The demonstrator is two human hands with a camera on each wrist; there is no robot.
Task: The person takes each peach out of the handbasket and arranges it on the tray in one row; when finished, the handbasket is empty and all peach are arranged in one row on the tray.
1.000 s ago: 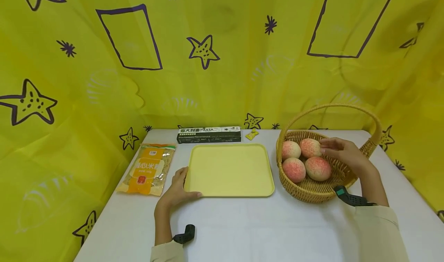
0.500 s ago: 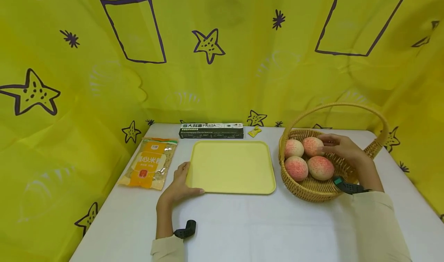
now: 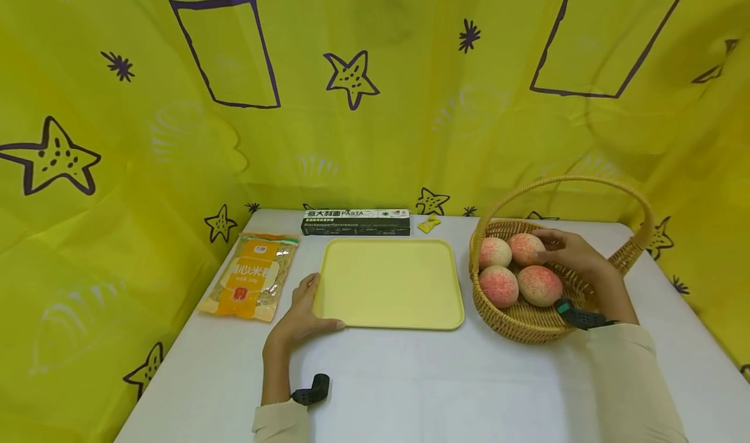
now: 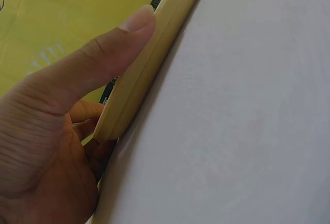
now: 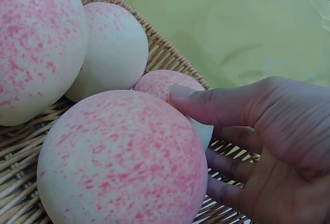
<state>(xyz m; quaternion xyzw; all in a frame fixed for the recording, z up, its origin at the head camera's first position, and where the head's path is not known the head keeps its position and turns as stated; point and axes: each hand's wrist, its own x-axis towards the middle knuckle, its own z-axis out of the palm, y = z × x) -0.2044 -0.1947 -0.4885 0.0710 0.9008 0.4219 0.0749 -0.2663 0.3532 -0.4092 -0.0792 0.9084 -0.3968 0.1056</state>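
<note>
A shallow yellow tray point(image 3: 388, 284) lies on the white table. My left hand point(image 3: 297, 324) holds its near left corner, the thumb point(image 4: 116, 51) along the front edge and the fingers at the left side. On the right stands a wicker basket point(image 3: 515, 331) with a tall handle, holding several pale, pink-speckled peaches. My right hand point(image 3: 577, 255) reaches in under the handle and grips the far right peach point(image 3: 523, 247). In the right wrist view the thumb presses that peach point(image 5: 167, 82), its fingers curved on the other side. A larger peach point(image 5: 124, 157) partly covers it there.
Left of the tray lies an orange and clear food bag point(image 3: 249, 278). A dark pasta box point(image 3: 356, 223) sits behind the tray, with a small yellow packet point(image 3: 429, 223) beside it. A yellow patterned curtain point(image 3: 398, 143) rises at the table's back edge.
My right hand has closed in on the far right peach, thumb and fingers coming against it. The left hand keeps its place at the tray's corner. The head view has shifted slightly.
</note>
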